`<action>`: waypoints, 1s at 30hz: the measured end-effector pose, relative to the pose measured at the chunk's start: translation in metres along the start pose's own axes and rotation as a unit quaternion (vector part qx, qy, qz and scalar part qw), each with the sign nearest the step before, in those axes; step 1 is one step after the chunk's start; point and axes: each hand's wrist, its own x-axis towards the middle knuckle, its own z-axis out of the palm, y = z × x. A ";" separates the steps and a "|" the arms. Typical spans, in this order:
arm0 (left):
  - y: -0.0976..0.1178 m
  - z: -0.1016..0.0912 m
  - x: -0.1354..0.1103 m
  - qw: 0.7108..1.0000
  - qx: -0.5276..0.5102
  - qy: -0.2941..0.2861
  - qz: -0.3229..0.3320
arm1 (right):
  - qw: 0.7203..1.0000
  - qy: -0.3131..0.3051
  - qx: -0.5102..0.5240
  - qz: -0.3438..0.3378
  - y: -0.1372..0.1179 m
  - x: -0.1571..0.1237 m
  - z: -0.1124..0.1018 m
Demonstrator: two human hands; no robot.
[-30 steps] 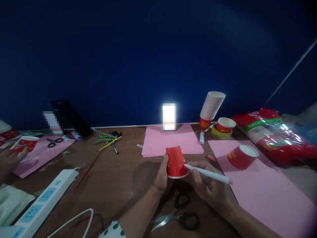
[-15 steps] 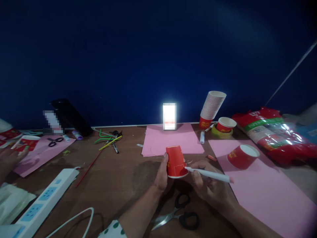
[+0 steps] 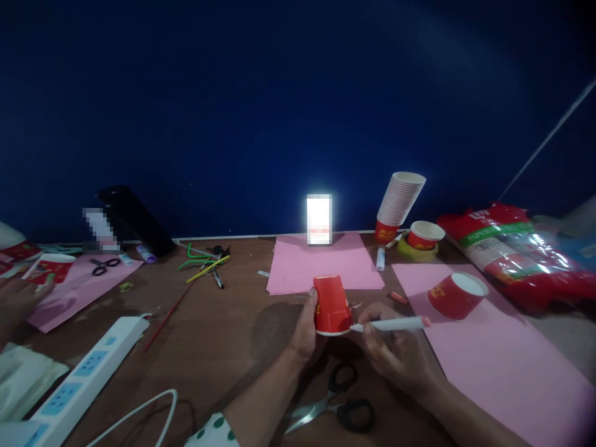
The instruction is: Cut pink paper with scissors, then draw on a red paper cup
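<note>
A red paper cup [image 3: 331, 304] is held upside down over the table, its white rim at the bottom. My left hand [image 3: 305, 326] grips its left side, thumb along the wall. Faint lines show on the cup's lower front. My right hand [image 3: 388, 347] is closed around a white marker [image 3: 395, 324] with a pinkish rear end. The marker's tip is at the cup's lower right edge, near the rim; whether it touches is hard to tell. Below the hands lie black-handled scissors [image 3: 342, 400], blades apart.
Pink paper sheets [image 3: 321, 267] lie at the back, under a bright screen. On the right are a red cup [image 3: 456, 295], a leaning cup stack [image 3: 399, 202] and a red plastic package [image 3: 507, 248]. A power strip [image 3: 88, 372] and another person's hand [image 3: 18, 298] are at left.
The marker's tip has moved slightly down and right along the cup, toward the rim. Its rear end has risen, so the marker lies nearly level. My left hand has hardly moved.
</note>
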 end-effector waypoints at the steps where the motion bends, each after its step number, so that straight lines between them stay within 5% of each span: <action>1: 0.000 0.000 0.000 1.000 0.001 -0.001 0.001 | 1.000 -0.003 0.000 0.004 0.000 0.000 0.000; 9: -0.002 0.001 0.001 0.999 -0.001 0.026 -0.027 | 0.995 0.082 -0.022 -0.047 -0.006 -0.002 -0.001; 14: -0.001 0.001 0.000 0.999 0.014 0.042 -0.020 | 0.988 0.060 -0.068 -0.123 -0.018 0.002 -0.004; 30: -0.001 0.001 0.002 0.999 -0.001 0.027 -0.039 | 0.981 0.052 -0.103 -0.157 -0.008 0.001 0.004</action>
